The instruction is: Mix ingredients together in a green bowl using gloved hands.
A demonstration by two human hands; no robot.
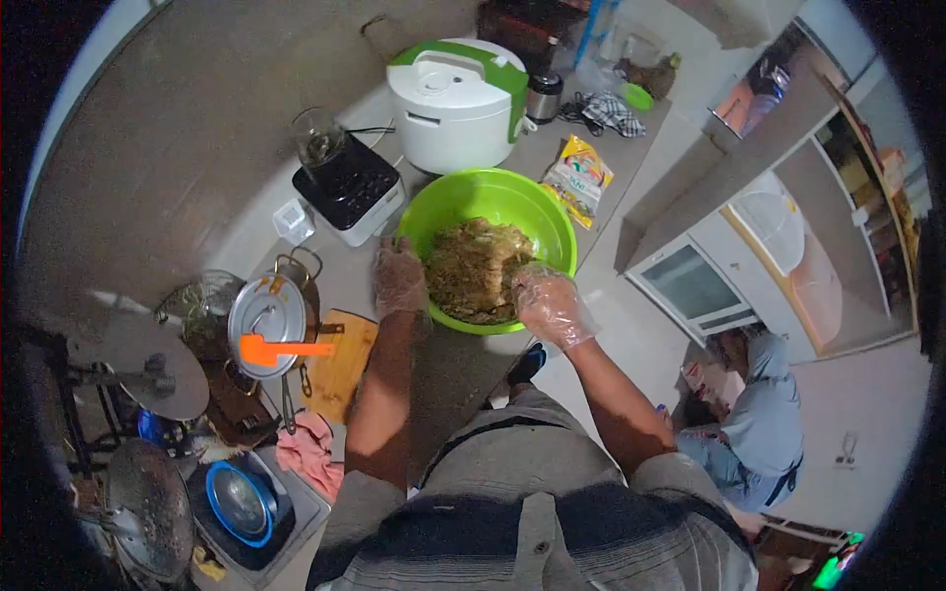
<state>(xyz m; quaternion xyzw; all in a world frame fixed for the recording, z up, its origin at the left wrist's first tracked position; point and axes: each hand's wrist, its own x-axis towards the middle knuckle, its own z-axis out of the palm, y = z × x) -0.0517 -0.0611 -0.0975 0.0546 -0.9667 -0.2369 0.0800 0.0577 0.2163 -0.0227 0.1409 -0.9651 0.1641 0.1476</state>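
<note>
A lime-green plastic bowl holds a large lump of brownish, coarse mixture. My left hand, in a clear plastic glove, is at the bowl's left rim, apparently gripping it. Also gloved, my right hand reaches over the front right rim with its fingers curled against the mixture. Whether those fingers hold any of the mixture is hidden. Behind the bowl stands a white and green rice cooker, and a yellow printed packet lies to the right.
Left of the bowl are a blender base, a small clear container, a lidded metal pot with an orange utensil, and a wooden board. A sink is at lower left. A person crouches beside a cabinet.
</note>
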